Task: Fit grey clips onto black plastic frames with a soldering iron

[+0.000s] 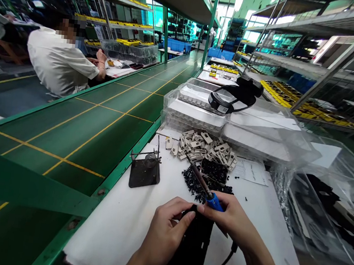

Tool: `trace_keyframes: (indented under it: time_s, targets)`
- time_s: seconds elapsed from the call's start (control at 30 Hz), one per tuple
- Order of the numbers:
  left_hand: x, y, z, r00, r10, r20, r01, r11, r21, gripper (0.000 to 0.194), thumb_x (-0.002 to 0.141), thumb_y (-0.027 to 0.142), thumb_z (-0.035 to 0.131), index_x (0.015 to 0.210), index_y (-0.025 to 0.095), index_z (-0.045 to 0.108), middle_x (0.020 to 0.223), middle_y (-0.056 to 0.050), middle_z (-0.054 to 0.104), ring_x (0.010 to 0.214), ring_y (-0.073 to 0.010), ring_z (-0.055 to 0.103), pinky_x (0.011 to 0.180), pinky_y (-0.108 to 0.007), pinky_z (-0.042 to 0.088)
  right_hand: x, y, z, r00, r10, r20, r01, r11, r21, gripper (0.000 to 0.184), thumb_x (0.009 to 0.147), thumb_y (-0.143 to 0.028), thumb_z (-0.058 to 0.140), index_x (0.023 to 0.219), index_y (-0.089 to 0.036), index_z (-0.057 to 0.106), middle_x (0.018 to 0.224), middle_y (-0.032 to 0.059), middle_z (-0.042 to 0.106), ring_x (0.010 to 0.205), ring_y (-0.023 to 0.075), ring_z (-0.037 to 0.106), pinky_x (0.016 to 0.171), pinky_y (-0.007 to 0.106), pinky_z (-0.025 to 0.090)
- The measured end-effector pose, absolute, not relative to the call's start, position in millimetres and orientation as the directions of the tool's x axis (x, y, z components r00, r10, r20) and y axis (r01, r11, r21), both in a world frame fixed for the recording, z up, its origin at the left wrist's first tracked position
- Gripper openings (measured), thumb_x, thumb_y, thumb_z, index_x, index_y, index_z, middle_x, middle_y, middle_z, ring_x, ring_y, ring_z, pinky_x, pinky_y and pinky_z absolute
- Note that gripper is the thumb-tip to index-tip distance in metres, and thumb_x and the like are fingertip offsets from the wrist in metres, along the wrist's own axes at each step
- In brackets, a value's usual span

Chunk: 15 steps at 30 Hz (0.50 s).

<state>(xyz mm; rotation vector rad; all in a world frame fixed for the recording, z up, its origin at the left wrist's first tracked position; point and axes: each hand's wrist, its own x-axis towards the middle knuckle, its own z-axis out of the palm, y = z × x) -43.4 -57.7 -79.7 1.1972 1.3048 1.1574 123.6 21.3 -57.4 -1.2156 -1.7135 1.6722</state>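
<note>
My right hand (233, 218) is closed round the blue handle of a soldering iron (214, 202), whose metal shaft points up and away to the left. Its thumb and fingertips also reach the top end of a flat black plastic housing (195, 244) with cutouts. My left hand (166, 232) pinches that same end of the housing between thumb and fingers. Any small part between the fingertips is hidden. Just beyond the hands lies a heap of small black plastic parts (192, 182), and behind it a pile of beige plastic pieces (207, 146).
A black iron stand (144, 173) is at the left of the white table (119, 223). Clear plastic trays (195, 109) stand behind, with a black strapped device (234, 96) on top. A green conveyor (102, 120) runs along the left; a person in white (61, 59) sits beyond it.
</note>
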Motion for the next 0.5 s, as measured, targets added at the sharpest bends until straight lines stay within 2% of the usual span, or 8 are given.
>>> trace_keyframes:
  time_s: [0.13, 0.23, 0.4, 0.5]
  targets:
    - [-41.4, -56.9, -77.4, -0.059, 0.996, -0.065, 0.074, 0.069, 0.995, 0.024, 0.091, 0.035, 0.059, 0.095, 0.017, 0.074, 0.091, -0.007, 0.066, 0.081, -0.0177, 0.062, 0.065, -0.025, 0.046, 126.3, 16.8, -64.8, -0.484, 0.864, -0.140, 0.313, 0.022, -0.950, 0.039, 0.080, -0.046, 0.070, 0.064, -0.020, 0.046, 0.065, -0.0050, 0.037, 0.063, 0.0129, 0.033, 0.056, 0.026, 0.026]
    - [-39.4, -56.2, -75.1, -0.068, 0.996, -0.062, 0.076, 0.067, 0.995, 0.024, 0.091, 0.036, 0.059, 0.092, 0.017, 0.073, 0.089, -0.006, 0.066, 0.080, -0.0170, 0.061, 0.064, -0.024, 0.046, 128.0, 15.6, -69.2, -0.487, 0.868, -0.102, 0.308, 0.061, -0.950, 0.036, 0.081, -0.044, 0.070, 0.066, -0.021, 0.048, 0.066, -0.0051, 0.039, 0.062, 0.0130, 0.035, 0.057, 0.026, 0.028]
    - [-38.1, -57.1, -75.3, -0.059, 0.996, -0.066, 0.138, 0.074, 0.988, 0.027, 0.093, 0.039, 0.055, 0.098, 0.017, 0.071, 0.093, -0.007, 0.066, 0.084, -0.0182, 0.062, 0.066, -0.025, 0.048, 128.4, 15.1, -72.7, -0.485, 0.874, 0.029, 0.383, 0.242, -0.892, 0.036, 0.087, -0.040, 0.063, 0.065, -0.022, 0.042, 0.066, -0.0045, 0.043, 0.062, 0.0137, 0.040, 0.057, 0.026, 0.029]
    - [-36.1, -57.5, -81.4, -0.115, 0.982, -0.151, 0.123, 0.165, 0.979, 0.034, 0.089, 0.046, 0.059, 0.104, 0.017, 0.068, 0.089, -0.005, 0.065, 0.067, -0.0140, 0.058, 0.052, -0.022, 0.042, 127.1, 12.1, -74.4, -0.482, 0.870, 0.105, 0.431, 0.340, -0.836, 0.033, 0.091, -0.035, 0.058, 0.067, -0.023, 0.039, 0.069, -0.0035, 0.045, 0.063, 0.0138, 0.042, 0.058, 0.026, 0.031]
